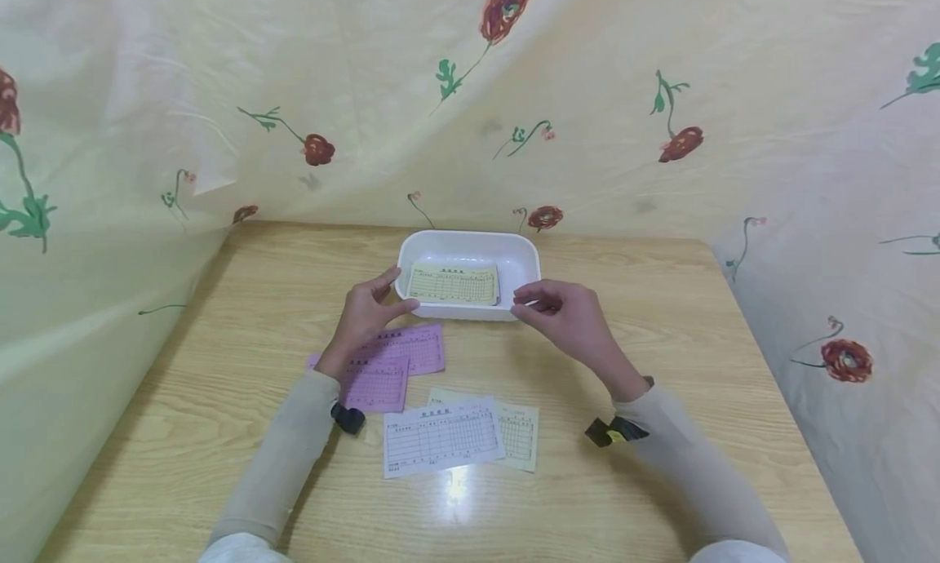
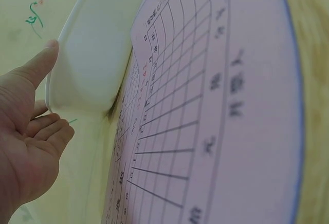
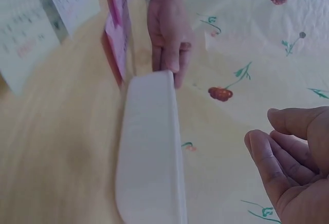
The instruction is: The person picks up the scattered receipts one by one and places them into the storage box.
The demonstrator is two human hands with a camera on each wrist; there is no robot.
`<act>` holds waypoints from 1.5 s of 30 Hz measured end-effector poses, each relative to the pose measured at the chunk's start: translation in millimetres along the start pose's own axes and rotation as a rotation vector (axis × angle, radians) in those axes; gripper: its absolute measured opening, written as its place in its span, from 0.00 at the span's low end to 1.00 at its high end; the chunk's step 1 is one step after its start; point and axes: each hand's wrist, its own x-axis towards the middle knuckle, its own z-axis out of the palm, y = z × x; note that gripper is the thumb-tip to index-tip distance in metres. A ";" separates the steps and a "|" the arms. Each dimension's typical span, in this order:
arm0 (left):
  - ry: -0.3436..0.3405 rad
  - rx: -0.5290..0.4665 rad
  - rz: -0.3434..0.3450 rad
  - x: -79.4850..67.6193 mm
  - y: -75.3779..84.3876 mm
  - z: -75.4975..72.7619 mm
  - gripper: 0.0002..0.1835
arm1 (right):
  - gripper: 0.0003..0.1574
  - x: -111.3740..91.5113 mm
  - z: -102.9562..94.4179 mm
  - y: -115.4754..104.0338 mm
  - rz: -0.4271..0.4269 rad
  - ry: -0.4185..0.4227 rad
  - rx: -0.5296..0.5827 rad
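Observation:
A white plastic tray [image 1: 464, 311] stands near the back of the table, with a small stack of yellow printed slips [image 1: 454, 286] in its left part. My left hand [image 1: 361, 308] grips the tray's left end, its thumb at the near corner and its fingers beside the wall. Close to the tray's right near corner is my right hand [image 1: 571, 314], its fingers loosely bent. In the right wrist view that hand [image 3: 293, 157] appears apart from the tray [image 3: 149, 152] and holds nothing.
Purple printed slips [image 1: 376, 387] lie under the left forearm, partly covered by it. A white printed slip [image 1: 444, 438] overlaps a pale yellow-green one [image 1: 521, 439] at the table's middle front. Flower-patterned cloth [image 1: 367, 73] hangs behind the wooden table [image 1: 661, 318] and at both sides.

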 end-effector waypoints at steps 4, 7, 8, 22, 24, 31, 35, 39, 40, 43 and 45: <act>-0.001 -0.005 0.011 0.9 -0.4 -0.7 0.45 | 0.12 -14.0 5.5 1.3 0.019 -0.034 0.023; -0.001 0.001 0.009 1.3 0.0 -1.1 0.46 | 0.12 -24.0 11.4 2.6 0.038 -0.060 0.047; -0.001 0.004 0.006 1.3 0.2 -1.2 0.46 | 0.12 -27.1 13.6 3.0 0.044 -0.067 0.053; 0.003 0.018 -0.017 0.1 2.4 -0.3 0.45 | 0.17 -60.9 41.1 13.8 0.162 -0.160 0.087; 0.002 0.016 -0.015 0.5 2.5 -0.1 0.45 | 0.17 -64.8 43.7 16.1 0.182 -0.173 0.092; 0.005 0.019 -0.026 1.5 5.1 0.0 0.46 | 0.19 -75.2 51.7 20.9 0.209 -0.208 0.085; 0.005 0.024 -0.035 1.1 5.5 -0.3 0.46 | 0.20 -80.1 56.5 21.4 0.203 -0.225 0.076; 0.002 0.027 -0.029 1.1 4.7 -0.6 0.46 | 0.20 -83.7 60.6 20.9 0.196 -0.245 0.064; 0.002 0.027 -0.026 0.9 4.8 -0.6 0.46 | 0.20 -84.4 61.4 20.7 0.194 -0.248 0.059; 0.002 0.024 -0.017 0.9 5.3 -0.6 0.45 | 0.20 -86.1 63.6 20.3 0.198 -0.253 0.047; 0.005 0.020 -0.017 1.1 5.7 -0.1 0.45 | 0.20 -86.8 65.0 20.6 0.198 -0.250 0.033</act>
